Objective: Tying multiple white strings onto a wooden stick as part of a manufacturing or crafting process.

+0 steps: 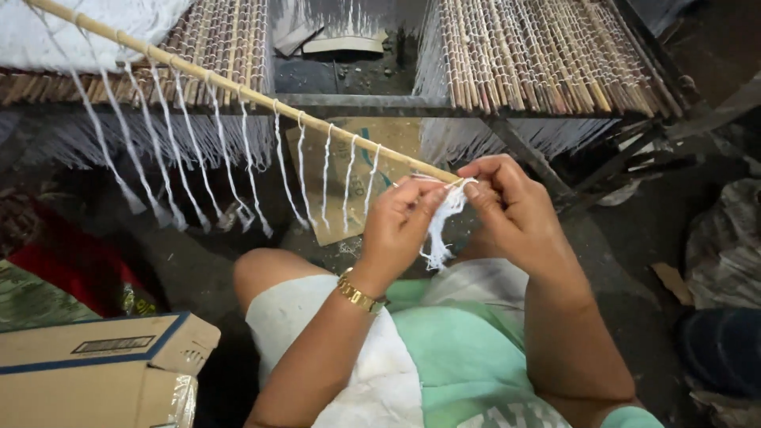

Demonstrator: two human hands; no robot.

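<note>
A long bamboo stick (238, 89) runs from the upper left down to my hands at the centre. Several white strings (173, 150) hang from it in a row. My left hand (399, 222), with a gold watch on the wrist, pinches a white string (441, 226) at the stick's near end. My right hand (507, 208) grips the same string and the stick's tip from the other side. The string's frayed end dangles between both hands.
Woven bamboo mats (547, 55) with white fringes lie on a metal frame (357, 103) beyond the stick. A cardboard box (103, 368) sits at the lower left, red fabric (63, 265) behind it. A brown cardboard piece (337, 178) lies under the frame.
</note>
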